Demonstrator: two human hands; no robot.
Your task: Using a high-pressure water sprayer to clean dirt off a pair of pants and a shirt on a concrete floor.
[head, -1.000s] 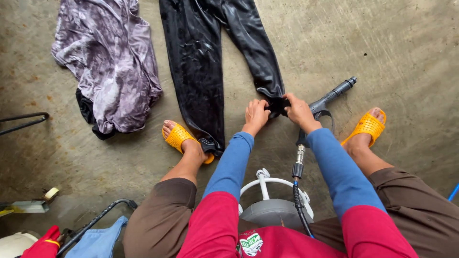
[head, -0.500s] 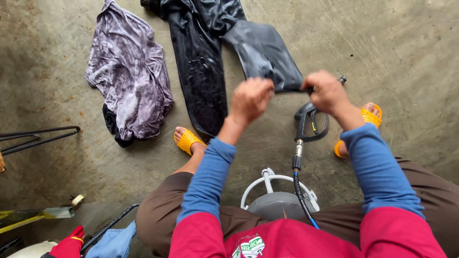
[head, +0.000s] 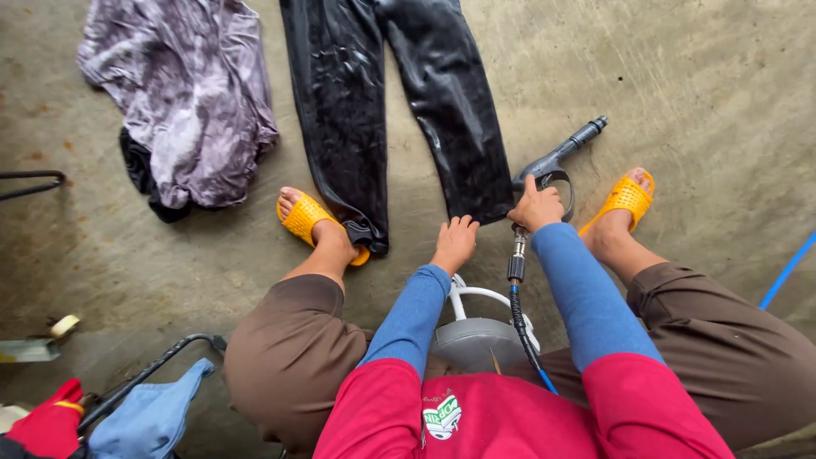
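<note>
Two hands work low: the right hand (head: 537,206) wraps the spray gun (head: 557,158), while the left hand (head: 456,243) lies open at six o'clock of the wet black trousers (head: 399,102). Best to pin the hem flat and aim away from toes.

black wet trousers (head: 399,110) | flat on concrete, legs spread | grey spray gun (head: 557,157) | lying beside hem
</note>
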